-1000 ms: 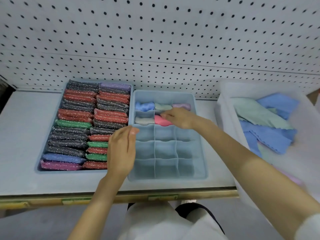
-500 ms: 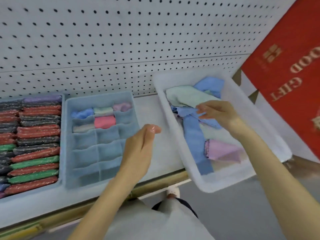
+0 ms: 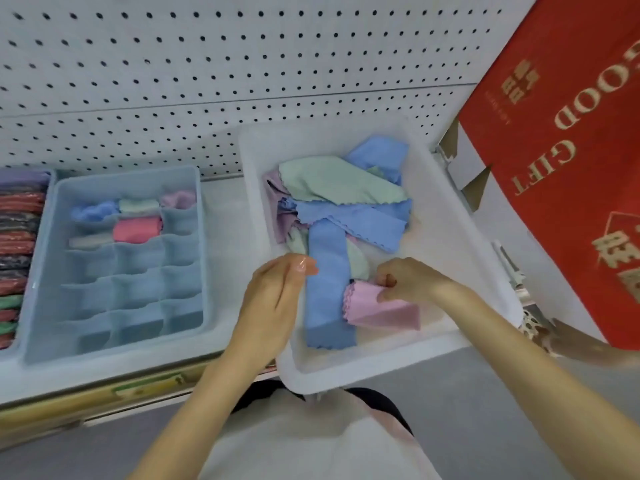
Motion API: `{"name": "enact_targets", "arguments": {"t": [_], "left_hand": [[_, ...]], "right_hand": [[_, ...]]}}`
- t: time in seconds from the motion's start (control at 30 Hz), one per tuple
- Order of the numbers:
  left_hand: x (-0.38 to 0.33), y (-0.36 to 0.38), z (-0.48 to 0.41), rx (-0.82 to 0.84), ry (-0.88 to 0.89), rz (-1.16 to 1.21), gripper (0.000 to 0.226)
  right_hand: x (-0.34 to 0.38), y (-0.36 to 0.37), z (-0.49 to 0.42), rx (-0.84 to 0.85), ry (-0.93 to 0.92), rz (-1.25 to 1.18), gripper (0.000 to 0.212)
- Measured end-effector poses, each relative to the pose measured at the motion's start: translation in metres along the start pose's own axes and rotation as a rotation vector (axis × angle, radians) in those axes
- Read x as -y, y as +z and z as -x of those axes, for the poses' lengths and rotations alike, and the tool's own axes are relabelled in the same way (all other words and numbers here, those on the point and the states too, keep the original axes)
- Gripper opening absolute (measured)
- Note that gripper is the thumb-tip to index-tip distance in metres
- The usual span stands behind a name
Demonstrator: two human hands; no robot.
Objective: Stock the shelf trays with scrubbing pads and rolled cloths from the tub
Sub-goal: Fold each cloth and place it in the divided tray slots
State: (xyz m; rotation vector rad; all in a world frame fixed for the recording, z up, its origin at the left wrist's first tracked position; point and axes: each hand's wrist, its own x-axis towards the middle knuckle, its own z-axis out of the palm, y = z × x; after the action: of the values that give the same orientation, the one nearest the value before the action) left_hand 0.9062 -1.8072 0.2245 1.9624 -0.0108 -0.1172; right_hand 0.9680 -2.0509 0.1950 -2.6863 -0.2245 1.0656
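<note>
Fetching step: at the near end of the tub (image 3: pixel 381 374) the right hand (image 3: pixel 410 282) has its fingers clamped on a pink cloth (image 3: pixel 381 311); the left hand (image 3: pixel 273 301) hovers over the tub's left wall, fingers loosely apart; next, likely, roll the cloth for an empty cell of the tray (image 3: pixel 114 351) left of the tub.

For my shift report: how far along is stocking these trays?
Done: five rolled cloths sit in back cells of the divided tray; the pad tray looks full. In hand: the right hand pinches a pink cloth in the tub. Left: the other cells are empty; loose cloths await rolling.
</note>
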Motion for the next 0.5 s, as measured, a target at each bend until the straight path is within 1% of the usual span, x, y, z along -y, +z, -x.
{"name": "enact_targets", "arguments": {"t": [0.07, 0.1, 0.13, 0.2, 0.27, 0.37, 0.43, 0.5], "left_hand": [[-0.007, 0.003, 0.002, -0.052, -0.025, 0.03, 0.042], [-0.011, 0.005, 0.003, -0.083, -0.027, 0.05, 0.042], [-0.017, 0.007, 0.004, -0.118, -0.021, 0.065, 0.042], [-0.028, 0.015, 0.006, -0.18, -0.014, 0.095, 0.045], [-0.039, 0.026, 0.006, -0.204, -0.07, 0.186, 0.044], [-0.058, 0.047, 0.004, -0.124, -0.204, 0.348, 0.051], [-0.069, 0.06, 0.002, -0.146, -0.182, 0.354, 0.048], [-0.077, 0.067, -0.002, -0.223, -0.116, 0.354, 0.035]], "right_hand": [[-0.005, -0.008, 0.0, -0.013, -0.081, -0.007, 0.02], [-0.009, -0.012, 0.0, -0.027, -0.112, -0.063, 0.022], [-0.013, -0.016, 0.002, -0.044, -0.139, -0.17, 0.024], [-0.018, -0.027, 0.012, -0.093, -0.193, -0.471, 0.026], [-0.017, -0.038, 0.027, -0.173, -0.275, -0.749, 0.026], [-0.001, -0.051, 0.049, -0.294, -0.378, -1.095, 0.01], [0.013, -0.053, 0.057, -0.348, -0.399, -1.218, 0.004], [0.022, -0.053, 0.062, -0.367, -0.436, -1.264, 0.006]]}}
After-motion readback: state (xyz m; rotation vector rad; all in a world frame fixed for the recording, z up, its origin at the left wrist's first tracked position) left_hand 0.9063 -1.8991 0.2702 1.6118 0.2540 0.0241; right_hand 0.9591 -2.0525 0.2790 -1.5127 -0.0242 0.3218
